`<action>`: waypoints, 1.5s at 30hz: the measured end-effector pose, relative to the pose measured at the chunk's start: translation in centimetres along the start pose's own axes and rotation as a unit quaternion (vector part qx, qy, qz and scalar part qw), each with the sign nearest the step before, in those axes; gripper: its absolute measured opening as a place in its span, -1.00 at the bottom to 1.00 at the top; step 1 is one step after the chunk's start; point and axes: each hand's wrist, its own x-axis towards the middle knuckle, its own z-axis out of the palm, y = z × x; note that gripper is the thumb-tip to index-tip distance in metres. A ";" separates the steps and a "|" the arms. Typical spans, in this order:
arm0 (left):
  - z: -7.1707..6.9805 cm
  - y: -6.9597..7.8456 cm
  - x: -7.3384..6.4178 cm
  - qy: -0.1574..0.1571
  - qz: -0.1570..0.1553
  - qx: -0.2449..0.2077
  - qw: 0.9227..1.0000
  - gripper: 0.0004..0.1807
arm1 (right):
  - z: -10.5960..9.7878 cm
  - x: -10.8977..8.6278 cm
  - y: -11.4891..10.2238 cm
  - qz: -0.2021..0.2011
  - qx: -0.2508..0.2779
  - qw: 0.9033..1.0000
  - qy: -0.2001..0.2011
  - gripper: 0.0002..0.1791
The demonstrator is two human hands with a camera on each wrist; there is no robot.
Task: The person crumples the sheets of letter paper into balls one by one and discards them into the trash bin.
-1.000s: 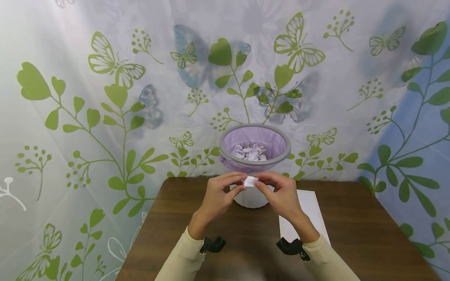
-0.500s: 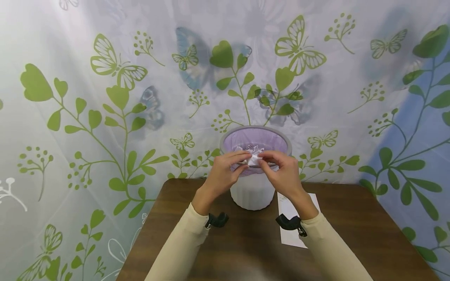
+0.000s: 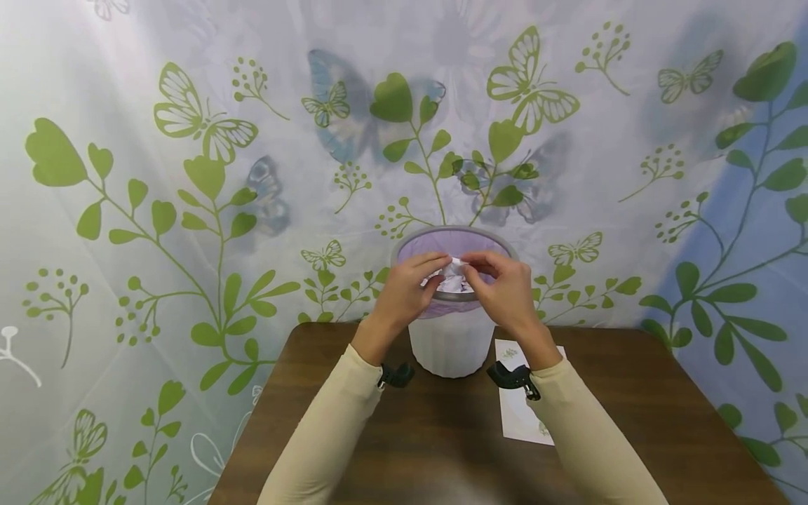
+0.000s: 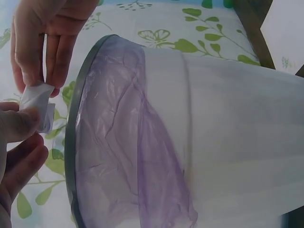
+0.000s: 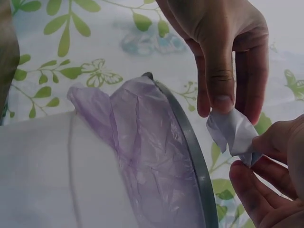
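Note:
Both hands pinch one small folded piece of white paper (image 4: 35, 102) between thumbs and fingertips. My left hand (image 3: 402, 294) has its left side, my right hand (image 3: 506, 291) its right. In the right wrist view the paper (image 5: 232, 135) looks creased, with a loose flap. The hands are over the near rim of a white wastebasket (image 3: 451, 347), which has a grey rim and a purple bag lining. Crumpled white paper pieces (image 3: 451, 285) inside it show between the hands, partly hidden by them.
The wastebasket stands on a brown wooden table (image 3: 429, 442), near its back edge. To its right lies a white sheet (image 3: 514, 421) with small plant prints, partly under the right forearm. Behind hangs a curtain (image 3: 353, 210) with green leaves and butterflies.
Both hands have moved forward and up in the head view, from in front of the wastebasket to over its rim, with the paper still pinched between them.

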 end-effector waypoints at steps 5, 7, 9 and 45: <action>0.6 -0.1 0.4 0.016 -0.036 0.020 0.999 -0.66 | 0.8 0.7 0.8 -0.018 -0.023 1.000 0.005 -0.84; 0.9 0.0 0.7 0.012 -0.068 0.046 0.997 -0.66 | 1.2 1.0 1.1 -0.021 -0.046 0.999 0.001 -0.83; 1.1 0.1 1.1 -0.008 -0.109 0.087 0.990 -0.64 | 1.6 1.3 1.4 -0.022 -0.076 0.997 -0.013 -0.80; 0.9 5.7 -3.3 -0.046 -0.151 0.009 0.987 -0.11 | -8.6 -4.4 2.4 0.138 -0.020 0.990 -0.036 -0.60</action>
